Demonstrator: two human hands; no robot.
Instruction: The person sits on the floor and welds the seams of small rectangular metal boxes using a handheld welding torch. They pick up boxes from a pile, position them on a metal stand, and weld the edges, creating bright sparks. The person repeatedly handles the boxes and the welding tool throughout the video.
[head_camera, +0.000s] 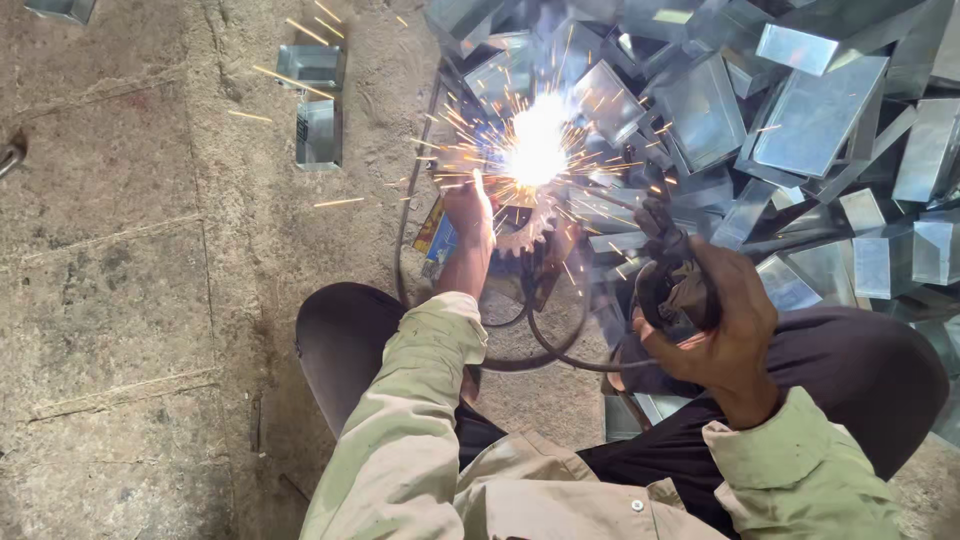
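Welding in progress, arc lit: bright white flash (535, 150) w/ sparks flying out, just above centre of frame. Left hand (468, 210) reaches fwd to the flash's lower left, fingers curled down close to the workpiece; can't tell through the glare whether it actually grips or just steadies it. Right hand (725, 325), right of centre, is closed tight round a dark electrode holder (672, 270), black cable (560, 345) looping from it back toward the lap. Rod tip itself lost in glare. Workpiece sits right at the arc, between the hands, looks like a small galvanised sheet-metal box, but outline is washed out. Toothed gear (520, 238) lies just below the flash, poss. used as a rest; can't say if it touches the work. Big heap of similar metal boxes (800, 110) fills upper right; two separate boxes (318, 100) stand apart on concrete floor (110, 280), upper left. Small colourful packet (437, 240) beside the left wrist. Person squats, knees either side, pale sleeves. Judgement: mid-tack or mid-seam on one box. Next move calls for holding the rod steady along the joint, left hand keeping the piece from shifting while staying clear of sparks & hot metal, then breaking the arc cleanly.
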